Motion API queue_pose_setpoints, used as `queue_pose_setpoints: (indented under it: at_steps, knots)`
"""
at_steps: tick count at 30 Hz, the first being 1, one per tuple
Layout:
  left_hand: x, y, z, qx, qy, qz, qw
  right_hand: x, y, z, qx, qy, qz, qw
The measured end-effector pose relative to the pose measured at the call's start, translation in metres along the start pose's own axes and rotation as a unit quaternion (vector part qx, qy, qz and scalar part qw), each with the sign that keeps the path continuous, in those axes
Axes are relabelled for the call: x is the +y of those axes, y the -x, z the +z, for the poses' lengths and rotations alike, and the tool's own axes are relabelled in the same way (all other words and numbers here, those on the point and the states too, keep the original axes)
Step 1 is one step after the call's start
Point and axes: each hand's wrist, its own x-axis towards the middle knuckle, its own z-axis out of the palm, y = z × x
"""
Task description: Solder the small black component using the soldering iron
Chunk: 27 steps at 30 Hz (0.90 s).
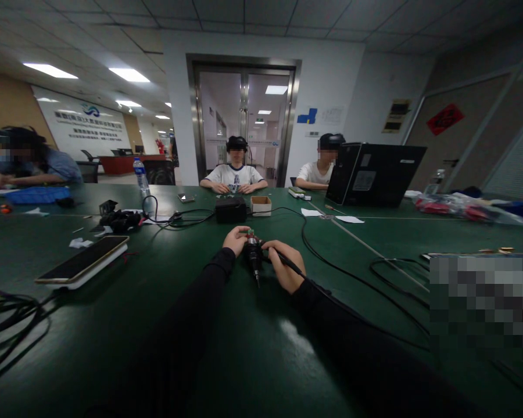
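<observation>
We cannot make out the small dark tool (253, 255) clearly; both hands half hide it. Our left hand (235, 240) curls its fingers around the tool's top, our right hand (285, 266) grips a thin black stylus (287, 262) beside it. Both forearms reach forward over the green tabletop (261, 348), mid-table.

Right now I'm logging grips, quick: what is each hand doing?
Left hand: closed on the top of a small dark tool.
Right hand: closed on the same tool, by its cable.
</observation>
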Motion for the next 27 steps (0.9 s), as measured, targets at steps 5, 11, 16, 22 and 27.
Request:
queue_pose_setpoints:
  at_steps: [5,11,16,22,27]
  knots:
    - [0.0031,0.0013,0.0003,0.001,0.006,-0.013,1.0,0.0007,0.0,0.0006,-0.004,0.003,0.002,1.0]
    - [0.0029,0.0031,-0.002,-0.013,-0.002,-0.008,1.0,-0.0003,-0.0003,-0.0029,0.025,0.011,0.014,1.0]
    - [0.0021,0.0025,-0.007,-0.038,-0.01,-0.018,0.999,0.0003,-0.0006,-0.0037,0.025,0.016,0.017,0.999]
    - [0.0006,0.0002,-0.0089,-0.046,-0.023,-0.046,0.998,-0.0003,-0.0006,-0.0029,0.022,0.014,0.016,1.0]
    - [0.0002,0.0,-0.008,-0.043,-0.065,-0.056,0.995,0.0006,-0.0011,-0.0021,0.027,0.018,0.018,0.999]
